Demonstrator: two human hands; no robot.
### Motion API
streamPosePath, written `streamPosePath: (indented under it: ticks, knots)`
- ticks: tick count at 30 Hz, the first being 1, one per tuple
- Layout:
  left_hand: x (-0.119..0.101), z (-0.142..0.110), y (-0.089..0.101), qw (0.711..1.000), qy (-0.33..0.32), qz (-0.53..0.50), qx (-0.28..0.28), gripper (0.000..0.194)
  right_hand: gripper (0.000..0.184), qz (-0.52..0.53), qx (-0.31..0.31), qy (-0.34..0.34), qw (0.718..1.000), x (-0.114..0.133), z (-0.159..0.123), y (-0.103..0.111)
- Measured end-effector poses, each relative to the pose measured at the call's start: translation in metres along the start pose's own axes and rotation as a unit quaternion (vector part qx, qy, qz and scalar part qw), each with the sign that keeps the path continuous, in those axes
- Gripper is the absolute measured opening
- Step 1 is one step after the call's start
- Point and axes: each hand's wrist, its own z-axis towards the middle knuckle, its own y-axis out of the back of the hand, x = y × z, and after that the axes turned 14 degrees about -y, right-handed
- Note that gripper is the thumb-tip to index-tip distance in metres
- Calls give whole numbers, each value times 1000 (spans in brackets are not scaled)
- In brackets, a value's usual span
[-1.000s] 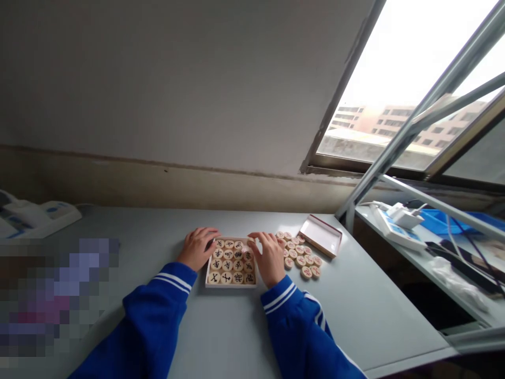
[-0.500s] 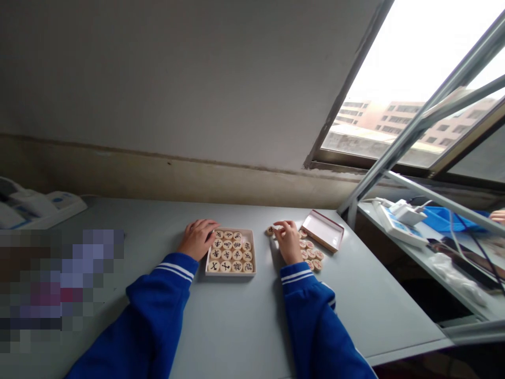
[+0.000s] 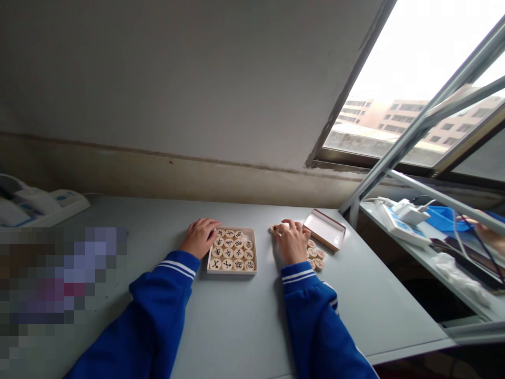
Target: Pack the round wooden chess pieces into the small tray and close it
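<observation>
Left hand [image 3: 200,238] rests unclenched against the box [image 3: 232,272], seemingly steadying it, 15 pieces [image 3: 238,253] right of its fingers; right hand [image 3: 293,241] meets 1 loose piece [image 3: 272,229] at its fingertips, grip hidden, can't tell!

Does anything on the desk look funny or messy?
A little. The white box has a gap at its far right corner, though black-marked pieces fill the rest. One piece sits left of the right hand, apart from the red-marked pieces.
</observation>
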Motion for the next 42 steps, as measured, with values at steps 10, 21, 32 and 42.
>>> streamPosePath:
  ticks: [10, 21, 32, 42]
  knots:
    - [-3, 1, 3, 1000, 8, -1, 2, 34, 18, 82, 46, 49, 994, 18, -7, 14]
    - [-3, 1, 3, 1000, 4, 10, 4, 34, 15, 138, 153, 105, 973, 41, -21, 16]
    - [0, 0, -1, 1000, 4, 19, -4, 33, 10, 159, 119, -50, 979, 11, -2, 16]
    - [2, 0, -2, 1000, -3, 7, -26, 33, 6, 0, 62, -23, 998, 0, 0, 17]
